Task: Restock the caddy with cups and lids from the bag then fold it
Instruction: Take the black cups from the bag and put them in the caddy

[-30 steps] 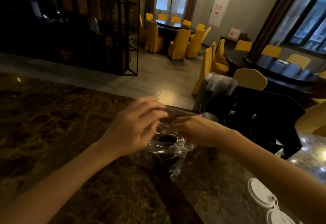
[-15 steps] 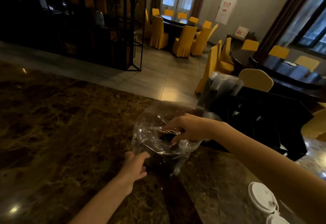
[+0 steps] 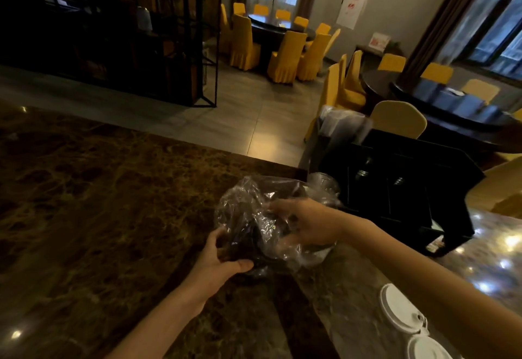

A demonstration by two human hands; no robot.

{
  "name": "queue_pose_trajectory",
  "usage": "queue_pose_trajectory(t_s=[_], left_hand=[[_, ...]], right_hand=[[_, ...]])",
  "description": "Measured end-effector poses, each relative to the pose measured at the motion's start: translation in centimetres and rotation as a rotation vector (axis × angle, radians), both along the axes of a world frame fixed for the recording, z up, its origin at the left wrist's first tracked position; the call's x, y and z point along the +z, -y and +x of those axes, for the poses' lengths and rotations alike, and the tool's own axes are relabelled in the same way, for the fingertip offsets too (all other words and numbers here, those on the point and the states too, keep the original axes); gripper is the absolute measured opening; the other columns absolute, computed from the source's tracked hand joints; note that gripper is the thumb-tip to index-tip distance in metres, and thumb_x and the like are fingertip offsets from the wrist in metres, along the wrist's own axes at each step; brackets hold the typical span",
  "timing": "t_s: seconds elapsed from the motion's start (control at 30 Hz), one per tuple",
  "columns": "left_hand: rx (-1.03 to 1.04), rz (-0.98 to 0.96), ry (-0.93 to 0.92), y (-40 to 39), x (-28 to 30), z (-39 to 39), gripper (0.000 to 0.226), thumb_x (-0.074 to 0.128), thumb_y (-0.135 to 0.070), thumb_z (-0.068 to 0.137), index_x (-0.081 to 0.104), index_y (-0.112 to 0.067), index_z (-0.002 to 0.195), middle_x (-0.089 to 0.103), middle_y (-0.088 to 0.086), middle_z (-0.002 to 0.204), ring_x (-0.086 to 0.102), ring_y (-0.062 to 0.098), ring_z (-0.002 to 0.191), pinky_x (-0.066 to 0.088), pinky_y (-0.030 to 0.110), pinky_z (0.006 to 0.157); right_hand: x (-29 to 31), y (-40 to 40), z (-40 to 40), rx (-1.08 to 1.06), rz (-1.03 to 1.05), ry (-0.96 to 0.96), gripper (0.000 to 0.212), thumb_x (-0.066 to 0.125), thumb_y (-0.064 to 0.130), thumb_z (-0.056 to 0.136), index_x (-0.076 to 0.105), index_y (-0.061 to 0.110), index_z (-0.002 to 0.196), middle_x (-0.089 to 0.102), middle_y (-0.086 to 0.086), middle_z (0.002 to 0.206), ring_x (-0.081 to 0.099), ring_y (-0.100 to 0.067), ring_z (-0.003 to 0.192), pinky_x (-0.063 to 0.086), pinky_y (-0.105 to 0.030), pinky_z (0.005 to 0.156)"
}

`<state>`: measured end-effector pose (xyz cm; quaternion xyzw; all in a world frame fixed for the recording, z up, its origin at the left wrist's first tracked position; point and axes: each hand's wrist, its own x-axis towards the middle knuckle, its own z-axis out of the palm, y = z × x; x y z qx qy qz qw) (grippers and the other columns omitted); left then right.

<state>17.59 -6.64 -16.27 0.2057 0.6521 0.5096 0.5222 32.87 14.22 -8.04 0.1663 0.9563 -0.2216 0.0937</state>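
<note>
1. Lying crumpled on the dark marble counter (image 3: 84, 203): the clear plastic bag (image 3: 254, 206), just left of the black caddy (image 3: 395, 178), with dark contents showing through the film (too blurred to tell what).
2. Gripping the bag's near lower edge: the left hand (image 3: 223, 254), fingers and thumb curled round the plastic.
3. Reaching into the bag's crinkled right side: the right hand (image 3: 308, 226), fingers bent and pinching the film, thumb underneath.
4. Standing at the counter's far right edge: the caddy, with dark compartments and a clear wrapped stack (image 3: 343, 124) rising at its back left corner.
5. Resting near the bottom right, well apart from the bag: two white lids (image 3: 401, 313), one just beside the other.
6. Filling the room beyond: yellow chairs (image 3: 285, 53) around dark tables.
</note>
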Motion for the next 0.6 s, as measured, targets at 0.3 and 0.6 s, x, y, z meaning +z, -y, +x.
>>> queue_pose_trajectory(t_s=[0.3, 0.6], left_hand=[[0.003, 0.082, 0.032, 1.0, 0.6, -3.8, 0.058, 0.081, -0.017, 0.082, 0.061, -0.024, 0.135, 0.066, 0.001, 0.133, 0.065, 0.019, 0.121, 0.05, 0.042, 0.106], [-0.12, 0.076, -0.065, 1.1, 0.6, -6.0, 0.028, 0.07, -0.04, 0.088, 0.079, -0.032, 0.113, 0.077, -0.013, 0.117, 0.071, 0.001, 0.105, 0.059, 0.022, 0.078]], right_hand=[[-3.2, 4.2, 2.6, -0.166, -0.033, -0.213, 0.061, 0.068, 0.071, 0.083, 0.056, 0.04, 0.135, 0.037, 0.021, 0.128, 0.05, 0.003, 0.113, 0.053, -0.02, 0.093], [-3.5, 7.9, 3.3, 0.019, -0.014, -0.247, 0.074, 0.065, 0.041, 0.1, 0.024, 0.036, 0.161, 0.032, 0.005, 0.163, 0.032, -0.009, 0.148, 0.031, -0.021, 0.119]])
